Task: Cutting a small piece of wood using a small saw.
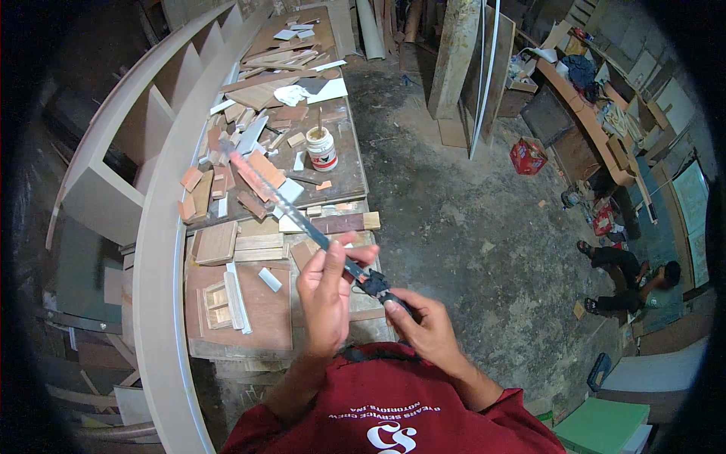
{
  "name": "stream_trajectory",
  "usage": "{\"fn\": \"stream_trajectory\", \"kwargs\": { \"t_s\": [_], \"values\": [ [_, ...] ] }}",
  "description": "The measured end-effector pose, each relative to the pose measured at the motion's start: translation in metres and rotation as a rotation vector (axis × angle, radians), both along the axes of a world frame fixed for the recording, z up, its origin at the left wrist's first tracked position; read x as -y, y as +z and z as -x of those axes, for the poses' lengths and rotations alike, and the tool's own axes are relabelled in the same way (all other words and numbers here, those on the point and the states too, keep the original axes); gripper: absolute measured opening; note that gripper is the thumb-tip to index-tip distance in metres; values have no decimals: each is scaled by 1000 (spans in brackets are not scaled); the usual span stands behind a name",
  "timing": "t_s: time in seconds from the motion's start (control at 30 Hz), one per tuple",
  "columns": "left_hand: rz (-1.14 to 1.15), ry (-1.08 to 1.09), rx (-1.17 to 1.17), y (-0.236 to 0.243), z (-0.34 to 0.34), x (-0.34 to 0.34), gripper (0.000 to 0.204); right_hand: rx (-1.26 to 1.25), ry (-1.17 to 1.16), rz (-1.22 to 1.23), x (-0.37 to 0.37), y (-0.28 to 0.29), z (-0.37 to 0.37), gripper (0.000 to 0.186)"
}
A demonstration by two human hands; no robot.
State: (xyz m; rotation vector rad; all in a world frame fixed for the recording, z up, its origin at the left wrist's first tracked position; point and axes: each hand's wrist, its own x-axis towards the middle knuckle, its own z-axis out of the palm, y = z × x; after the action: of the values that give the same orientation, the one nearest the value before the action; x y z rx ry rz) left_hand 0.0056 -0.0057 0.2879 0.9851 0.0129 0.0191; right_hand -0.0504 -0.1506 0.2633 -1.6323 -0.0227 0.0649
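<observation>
I hold a long thin saw (295, 212) with a black handle out over the workbench (249, 303). My right hand (427, 325) grips the black handle near my chest. My left hand (327, 291) pinches the blade a little ahead of the handle, thumb and fingers on its sides. The blade runs up and to the left, and its reddish far end (240, 163) hangs over the scattered wood offcuts (227, 185).
A white glue jar (321, 148) with a stick in it stands on the bench among offcuts and small boards. A curved white shelf unit (162, 227) runs along the left. Another person (631, 276) sits on the dirty floor at right, near a red box (527, 157).
</observation>
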Motion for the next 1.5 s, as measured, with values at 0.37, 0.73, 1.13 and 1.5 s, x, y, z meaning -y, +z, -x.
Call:
{"fn": "stream_trajectory", "kwargs": {
  "t_s": [0.37,0.73,1.13,1.5],
  "values": [
    [-71,-52,52,6,10,7,34,165,29,141,4,9,-3,20],
    [-25,-118,27,6,13,5,32,-91,206,-38,4,19,-6,24],
    [-50,-98,38,4,10,7,31,-108,283,-73,6,20,-19,25],
    [435,-288,102,36,-47,-20,52,-399,447,-545,5,28,-32,25]
  ]
}}
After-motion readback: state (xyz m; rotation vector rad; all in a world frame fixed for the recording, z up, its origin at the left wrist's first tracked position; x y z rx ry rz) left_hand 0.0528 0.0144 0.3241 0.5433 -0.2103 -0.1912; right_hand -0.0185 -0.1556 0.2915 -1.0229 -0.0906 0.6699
